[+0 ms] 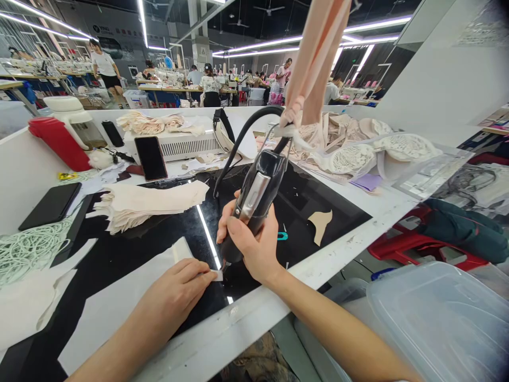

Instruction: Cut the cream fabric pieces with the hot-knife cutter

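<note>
Now the right hand (254,241) grips a black-and-silver corded handheld tool (256,191) at frame centre, tip angled down; just left, lower centre, the left hand (183,289), fingers together, holds a narrow white strip (218,275) over the glossy black work surface (342,196).

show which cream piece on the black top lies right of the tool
The small curved scrap, lying alone; the stack is left of the tool.

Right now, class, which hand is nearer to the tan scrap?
Right. The right hand, gripping the black tool, is left of the tan scrap; the left hand, touching a white strip, is farther left.
</note>
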`<state>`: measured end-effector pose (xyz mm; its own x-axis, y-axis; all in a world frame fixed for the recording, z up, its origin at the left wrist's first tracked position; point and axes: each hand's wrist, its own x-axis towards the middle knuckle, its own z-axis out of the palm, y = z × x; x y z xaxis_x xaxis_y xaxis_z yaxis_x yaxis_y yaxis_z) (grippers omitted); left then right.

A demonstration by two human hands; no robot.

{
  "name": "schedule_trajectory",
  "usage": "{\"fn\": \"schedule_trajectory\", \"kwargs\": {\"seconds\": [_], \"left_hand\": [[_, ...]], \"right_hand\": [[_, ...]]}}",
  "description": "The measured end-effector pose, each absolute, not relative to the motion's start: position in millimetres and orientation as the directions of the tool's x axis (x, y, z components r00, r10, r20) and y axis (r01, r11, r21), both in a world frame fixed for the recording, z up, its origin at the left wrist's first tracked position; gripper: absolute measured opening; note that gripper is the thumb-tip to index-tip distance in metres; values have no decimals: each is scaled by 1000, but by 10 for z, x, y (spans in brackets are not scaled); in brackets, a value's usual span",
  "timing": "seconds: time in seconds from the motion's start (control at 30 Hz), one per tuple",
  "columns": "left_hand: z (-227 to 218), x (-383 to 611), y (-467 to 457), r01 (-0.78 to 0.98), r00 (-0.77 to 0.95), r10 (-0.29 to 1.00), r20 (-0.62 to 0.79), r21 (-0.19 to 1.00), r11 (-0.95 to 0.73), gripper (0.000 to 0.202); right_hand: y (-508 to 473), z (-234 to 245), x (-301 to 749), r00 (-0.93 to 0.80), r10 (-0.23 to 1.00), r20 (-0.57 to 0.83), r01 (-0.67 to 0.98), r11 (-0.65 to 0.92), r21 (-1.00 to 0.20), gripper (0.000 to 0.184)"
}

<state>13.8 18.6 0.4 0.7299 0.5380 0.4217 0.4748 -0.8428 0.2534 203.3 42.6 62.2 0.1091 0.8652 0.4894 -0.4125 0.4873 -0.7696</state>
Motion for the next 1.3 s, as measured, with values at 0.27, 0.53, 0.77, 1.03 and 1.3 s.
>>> {"fn": "schedule_trajectory", "kwargs": {"seconds": [0.27,0.53,0.77,1.03,1.3], "left_hand": [[1,136,176,473,751,521,407,219,-853,29],[-16,120,169,477,775,505,379,172,-862,28],[11,107,174,464,786,477,394,133,-876,28],[24,83,204,441,803,442,400,101,-892,31],[89,100,222,413,828,387,406,27,-911,32]], "right_hand": [[438,646,2020,131,861,491,-421,496,-759,37],[427,605,2031,132,856,500,-361,512,-780,35],[425,586,2032,112,850,515,-354,518,-778,36],[433,577,2030,117,850,514,-356,519,-777,37],[444,573,2027,113,860,497,-344,503,-793,37]]}}
